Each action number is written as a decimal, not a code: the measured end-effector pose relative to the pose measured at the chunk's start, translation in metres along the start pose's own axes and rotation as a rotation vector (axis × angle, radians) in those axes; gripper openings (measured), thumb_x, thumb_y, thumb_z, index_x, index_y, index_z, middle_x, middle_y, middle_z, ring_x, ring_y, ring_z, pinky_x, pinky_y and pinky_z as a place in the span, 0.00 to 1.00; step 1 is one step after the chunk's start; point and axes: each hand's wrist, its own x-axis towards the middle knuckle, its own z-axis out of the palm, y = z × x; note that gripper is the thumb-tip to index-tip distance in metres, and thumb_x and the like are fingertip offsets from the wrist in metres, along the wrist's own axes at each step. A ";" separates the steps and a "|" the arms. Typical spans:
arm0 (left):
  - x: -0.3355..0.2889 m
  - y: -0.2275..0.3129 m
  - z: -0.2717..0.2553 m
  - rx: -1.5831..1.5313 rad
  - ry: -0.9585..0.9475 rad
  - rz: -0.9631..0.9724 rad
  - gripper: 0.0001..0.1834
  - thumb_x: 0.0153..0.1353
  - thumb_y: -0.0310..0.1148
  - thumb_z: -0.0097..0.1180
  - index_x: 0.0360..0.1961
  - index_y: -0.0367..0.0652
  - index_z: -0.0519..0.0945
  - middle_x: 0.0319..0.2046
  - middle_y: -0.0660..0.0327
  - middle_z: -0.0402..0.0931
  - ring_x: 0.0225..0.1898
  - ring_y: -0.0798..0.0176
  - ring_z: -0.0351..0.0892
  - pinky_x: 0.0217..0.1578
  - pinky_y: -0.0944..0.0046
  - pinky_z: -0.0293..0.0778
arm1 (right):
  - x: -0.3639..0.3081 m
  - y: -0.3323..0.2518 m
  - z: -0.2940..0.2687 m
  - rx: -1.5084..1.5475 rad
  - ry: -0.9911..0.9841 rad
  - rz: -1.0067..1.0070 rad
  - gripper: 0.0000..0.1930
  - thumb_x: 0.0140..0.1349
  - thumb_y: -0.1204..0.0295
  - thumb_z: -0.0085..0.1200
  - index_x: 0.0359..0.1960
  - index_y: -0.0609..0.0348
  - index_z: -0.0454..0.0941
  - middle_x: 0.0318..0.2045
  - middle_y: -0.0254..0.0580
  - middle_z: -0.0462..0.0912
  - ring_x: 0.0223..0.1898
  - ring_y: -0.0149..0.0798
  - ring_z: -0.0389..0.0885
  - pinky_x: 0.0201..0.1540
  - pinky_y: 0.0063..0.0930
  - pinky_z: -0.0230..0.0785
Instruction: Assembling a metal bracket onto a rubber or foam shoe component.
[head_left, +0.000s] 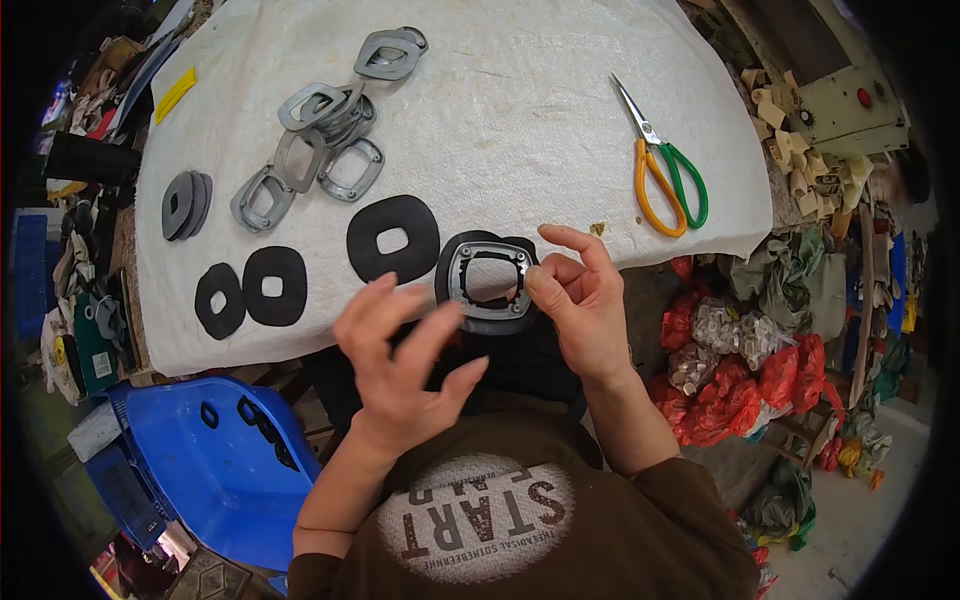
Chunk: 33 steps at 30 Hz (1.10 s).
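Note:
Between thumb and fingers, my right hand (588, 305) pinches a grey rounded-square frame (456, 298) by its right side. Black padding (500, 327) shows around the frame's rim and inside its opening. My left hand (405, 372) hovers just left of it, fingers spread, holding nothing. On the white-covered table (520, 120), a flat black pad with a square hole (366, 248) lies beyond my left hand. Farther left are two more black pads (261, 300). Several loose grey frames (300, 165) lie in a heap toward the back left, with others (388, 67) farther away.
Scissors (650, 150) with orange and green handles lie at the table's right. A small grey stack (180, 208) and a yellow strip (176, 92) are at the left. Below the table's left edge stands a blue bin (195, 490) with black rings; red plastic bags (710, 405) sit at right.

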 end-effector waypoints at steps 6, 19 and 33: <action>-0.001 -0.005 0.016 0.302 -0.068 0.354 0.13 0.42 0.27 0.57 0.34 0.48 0.79 0.38 0.63 0.71 0.44 0.60 0.66 0.42 0.60 0.58 | -0.007 -0.007 0.011 -0.021 -0.046 0.015 0.18 0.56 0.76 0.53 0.47 0.65 0.65 0.21 0.31 0.71 0.24 0.21 0.69 0.25 0.12 0.61; -0.004 0.001 0.006 -0.853 -0.091 -0.913 0.06 0.53 0.22 0.55 0.32 0.31 0.76 0.26 0.61 0.76 0.25 0.75 0.72 0.28 0.76 0.68 | -0.005 0.000 -0.004 -0.175 -0.280 0.027 0.11 0.64 0.66 0.43 0.35 0.63 0.71 0.26 0.29 0.70 0.27 0.22 0.64 0.32 0.16 0.59; -0.004 0.002 0.005 -1.075 -0.070 -1.108 0.05 0.56 0.23 0.50 0.33 0.32 0.72 0.27 0.57 0.76 0.26 0.72 0.74 0.31 0.74 0.71 | -0.003 0.008 0.002 0.084 -0.107 0.222 0.07 0.57 0.71 0.53 0.30 0.60 0.70 0.25 0.27 0.72 0.27 0.18 0.67 0.30 0.12 0.60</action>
